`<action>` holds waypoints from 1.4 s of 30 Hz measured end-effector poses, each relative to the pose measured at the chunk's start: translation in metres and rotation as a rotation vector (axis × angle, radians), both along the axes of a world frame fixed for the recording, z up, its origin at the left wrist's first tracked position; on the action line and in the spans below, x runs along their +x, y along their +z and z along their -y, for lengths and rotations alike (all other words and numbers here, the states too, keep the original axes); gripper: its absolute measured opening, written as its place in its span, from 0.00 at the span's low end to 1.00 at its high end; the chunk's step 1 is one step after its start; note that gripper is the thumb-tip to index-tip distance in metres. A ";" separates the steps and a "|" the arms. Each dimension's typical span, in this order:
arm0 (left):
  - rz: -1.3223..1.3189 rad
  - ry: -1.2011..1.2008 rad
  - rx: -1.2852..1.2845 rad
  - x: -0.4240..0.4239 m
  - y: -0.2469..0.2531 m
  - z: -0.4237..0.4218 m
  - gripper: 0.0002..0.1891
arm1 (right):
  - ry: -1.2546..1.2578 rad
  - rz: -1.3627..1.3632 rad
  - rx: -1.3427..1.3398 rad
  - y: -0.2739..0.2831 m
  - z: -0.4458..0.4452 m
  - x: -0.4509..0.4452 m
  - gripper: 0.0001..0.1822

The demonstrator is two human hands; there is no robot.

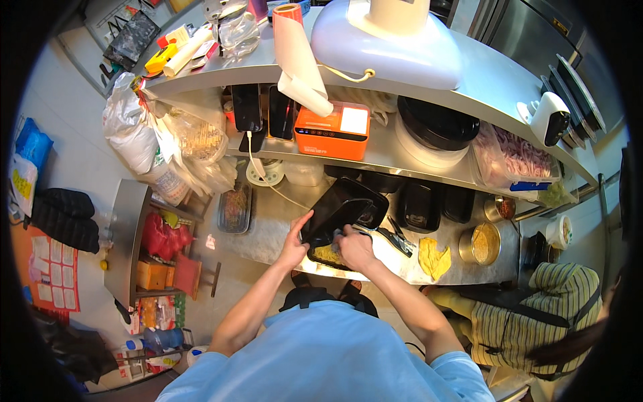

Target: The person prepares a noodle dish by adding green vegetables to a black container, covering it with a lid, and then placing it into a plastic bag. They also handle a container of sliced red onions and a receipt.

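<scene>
My left hand (294, 244) grips the near left edge of a black plastic food container (326, 211), which is tilted over a second black container holding yellow food, perhaps noodles (326, 254). Close by on the right, my right hand (354, 247) is at the tilted container's lower edge, fingers bent; what its fingertips hold, if anything, is hidden. Another black container (374, 208) lies behind the tilted one. Right of my right hand are a black-handled tool (397, 241), its kind unclear, and a crumpled yellow cloth (434, 259).
A lidded food container (235, 208) stands left on the steel counter (271, 236). Black containers (418, 206) line the back; metal bowls (479, 244) stand right. Above, the shelf holds an orange label printer (332, 131), phones and a tub. A white cable crosses the counter. A person (537, 321) is at the right.
</scene>
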State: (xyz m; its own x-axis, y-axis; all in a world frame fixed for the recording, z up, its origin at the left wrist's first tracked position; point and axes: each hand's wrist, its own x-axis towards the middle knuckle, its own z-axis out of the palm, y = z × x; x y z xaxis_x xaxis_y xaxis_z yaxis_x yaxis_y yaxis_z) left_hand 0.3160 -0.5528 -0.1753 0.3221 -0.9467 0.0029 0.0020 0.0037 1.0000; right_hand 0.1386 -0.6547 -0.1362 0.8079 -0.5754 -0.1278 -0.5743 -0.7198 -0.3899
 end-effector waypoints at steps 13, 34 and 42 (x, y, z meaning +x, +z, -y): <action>0.105 -0.016 -0.024 -0.007 0.011 0.010 0.50 | -0.052 -0.067 -0.102 -0.030 -0.009 0.011 0.14; -0.823 0.213 -0.014 0.016 0.011 0.005 0.55 | -0.461 0.445 0.164 0.027 -0.011 -0.011 0.17; -0.925 0.190 0.178 0.029 0.016 -0.036 0.41 | -0.708 0.824 0.659 0.020 0.014 -0.027 0.14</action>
